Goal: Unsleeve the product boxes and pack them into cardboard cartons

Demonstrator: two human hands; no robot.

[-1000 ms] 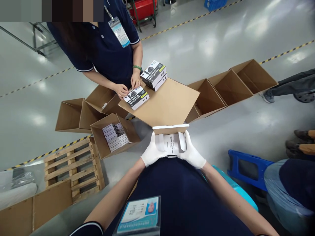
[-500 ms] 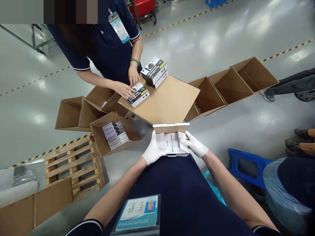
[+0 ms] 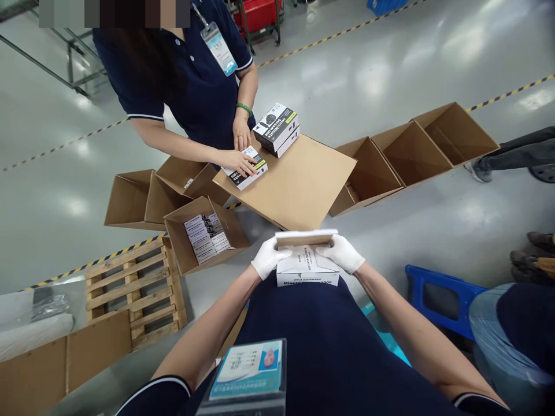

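Observation:
A small white product box (image 3: 307, 278) with printed lettering is held close in front of my body, its lid (image 3: 307, 238) partly lowered. My left hand (image 3: 269, 257), white-gloved, grips the box's left side, with the thumb over the white printed surface under the lid. On the opposite side my right hand (image 3: 342, 254), also gloved, grips the box with its thumb turned inward. Some of the fingers on both hands are hidden behind the box. Just beyond stands a brown cardboard surface (image 3: 312, 179) bearing a stack of two similar boxes (image 3: 277, 128).
Across from me, a co-worker's hand (image 3: 238, 162) rests on another product box (image 3: 249, 179). An open carton (image 3: 234, 231) with packed boxes stands left, near a wooden pallet (image 3: 134, 289). Open cartons (image 3: 411, 153) line the right, and a blue stool (image 3: 437, 300) stands beside a seated person.
The lid has tipped down towards me, and the inner side flaps now lie folded in. Both my hands have moved up along the box sides. The co-worker's hand has slid across their box.

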